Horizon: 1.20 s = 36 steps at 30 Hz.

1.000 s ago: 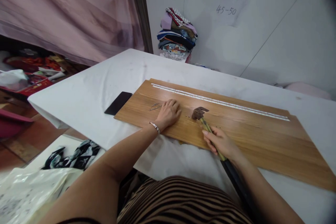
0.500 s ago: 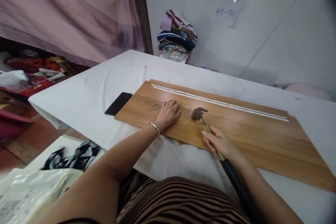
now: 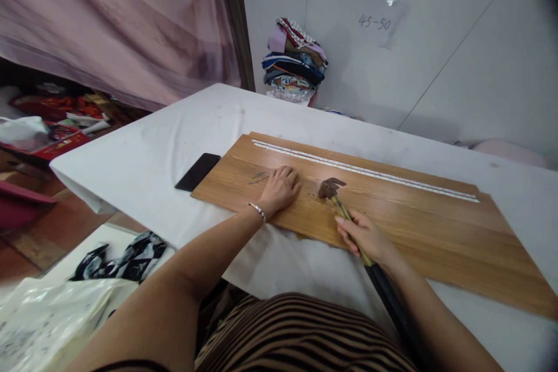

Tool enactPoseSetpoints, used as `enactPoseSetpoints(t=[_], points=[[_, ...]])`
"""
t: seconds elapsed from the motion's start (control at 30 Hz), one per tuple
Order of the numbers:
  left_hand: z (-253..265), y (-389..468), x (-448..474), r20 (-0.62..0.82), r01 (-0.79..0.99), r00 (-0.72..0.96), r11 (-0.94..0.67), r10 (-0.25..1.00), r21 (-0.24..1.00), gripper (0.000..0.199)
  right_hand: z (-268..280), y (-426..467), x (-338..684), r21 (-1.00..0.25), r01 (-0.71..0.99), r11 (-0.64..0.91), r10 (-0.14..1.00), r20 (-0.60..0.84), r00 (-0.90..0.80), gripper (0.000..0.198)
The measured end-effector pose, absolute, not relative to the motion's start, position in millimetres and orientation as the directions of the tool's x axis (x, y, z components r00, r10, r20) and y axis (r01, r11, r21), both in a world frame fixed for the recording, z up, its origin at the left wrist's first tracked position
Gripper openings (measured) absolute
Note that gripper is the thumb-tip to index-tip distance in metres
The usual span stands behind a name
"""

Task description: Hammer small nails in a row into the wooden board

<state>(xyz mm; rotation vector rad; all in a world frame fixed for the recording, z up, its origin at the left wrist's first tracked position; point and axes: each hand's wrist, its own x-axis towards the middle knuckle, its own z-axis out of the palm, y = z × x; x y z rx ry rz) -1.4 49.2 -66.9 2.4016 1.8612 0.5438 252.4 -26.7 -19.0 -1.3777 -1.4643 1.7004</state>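
My left hand (image 3: pixel 281 187) lies flat on a brown wooden board (image 3: pixel 418 221), fingers stretched out. Just left of its fingers is a small bunch of nails (image 3: pixel 258 176). My right hand (image 3: pixel 365 237) is wrapped round the handle of a claw hammer (image 3: pixel 332 187). The rusty head is over the middle of the board, its claw pointing right; I cannot tell whether it touches the wood. Small dark marks or nail heads show beside the head. Two white measuring strips (image 3: pixel 366 171) run along the board's far side.
The board rests on a white-covered table (image 3: pixel 143 154). A black phone-like slab (image 3: pixel 198 172) lies by the board's left end. Folded clothes (image 3: pixel 294 64) are stacked near the wall. A patterned cloth (image 3: pixel 126 258) and a plastic bag (image 3: pixel 47 325) sit at lower left.
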Motion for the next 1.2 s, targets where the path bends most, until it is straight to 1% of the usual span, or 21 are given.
enactPoseSetpoints(t=[0.27,0.5,0.67,1.2], points=[[-66.5,49.4,-1.3,0.243,0.929,0.217,-0.277,0.945,0.246,0.02,-23.5,-27.3,253.5,-0.932,0.225,-0.285,0.862,-0.352,-0.365,0.046],[-63.9,48.2,-0.4,0.237,0.935,0.212,-0.268,0.948,0.233,0.021,-16.5,-28.0,251.5,-0.929,0.219,-0.299,0.859,-0.362,-0.361,0.049],[-64.1,48.7,-0.6,0.235,0.937,0.224,-0.275,0.946,0.214,0.021,-21.7,-27.2,251.4,-0.929,0.228,-0.291,0.862,-0.358,-0.359,0.049],[-67.5,49.9,-1.8,0.252,0.932,0.225,-0.283,0.941,0.227,0.021,-22.1,-25.6,253.2,-0.933,0.233,-0.273,0.868,-0.344,-0.358,0.048]])
